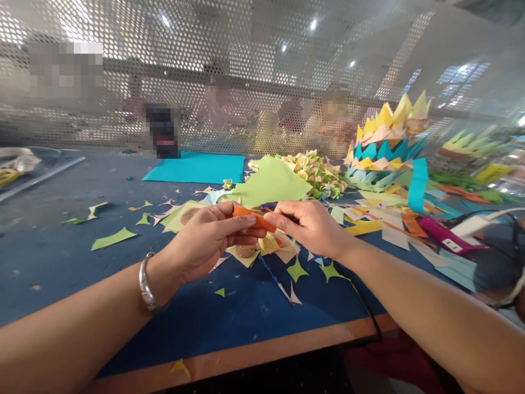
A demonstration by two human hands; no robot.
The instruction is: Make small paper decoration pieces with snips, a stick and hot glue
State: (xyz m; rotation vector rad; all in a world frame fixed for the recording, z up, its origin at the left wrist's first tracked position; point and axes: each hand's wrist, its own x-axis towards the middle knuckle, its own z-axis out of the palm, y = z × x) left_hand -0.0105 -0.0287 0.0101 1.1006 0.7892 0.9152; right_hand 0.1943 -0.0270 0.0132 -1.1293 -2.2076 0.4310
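An orange piece of paper, folded or curled, is held between both hands above the middle of the table. My left hand is closed on its left end, thumb on top, with a silver bracelet at the wrist. Pinched between thumb and fingers, the right end is in my right hand. Beneath and behind the hands lie a green paper sheet and several paper scraps. A slim blue tool with a pointed metal tip rests just below the hands; its kind is unclear.
A turquoise sheet lies at the back. Behind the green sheet rises a heap of small folded paper pieces. Stacked zigzag paper rings stand at the right, near a magenta power strip with cables. A perforated metal screen borders the table.
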